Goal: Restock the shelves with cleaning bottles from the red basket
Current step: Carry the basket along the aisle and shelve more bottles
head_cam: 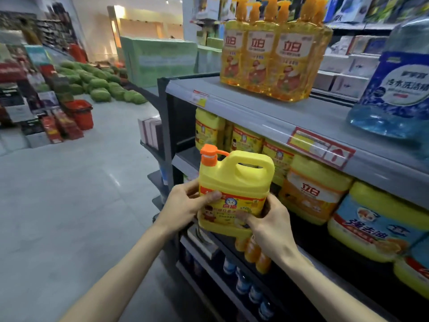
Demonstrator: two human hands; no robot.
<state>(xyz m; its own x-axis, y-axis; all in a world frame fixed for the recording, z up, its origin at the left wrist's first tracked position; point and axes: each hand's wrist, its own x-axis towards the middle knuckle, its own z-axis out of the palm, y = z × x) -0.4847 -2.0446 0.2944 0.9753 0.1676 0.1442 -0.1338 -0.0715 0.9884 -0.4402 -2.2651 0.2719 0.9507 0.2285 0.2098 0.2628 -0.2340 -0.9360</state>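
Observation:
I hold a yellow jug-shaped cleaning bottle with an orange pump cap upright in front of the second shelf. My left hand grips its left side, thumb across the label. My right hand grips its lower right corner, fingers curled over the label. Behind the bottle, similar yellow bottles stand in a row on that shelf. A red basket stands on the floor far off to the left.
The grey top shelf carries a pack of orange pump bottles and a big blue bottle. Larger yellow tubs fill the shelf to the right. Small bottles sit on lower shelves. Watermelons lie piled on the floor.

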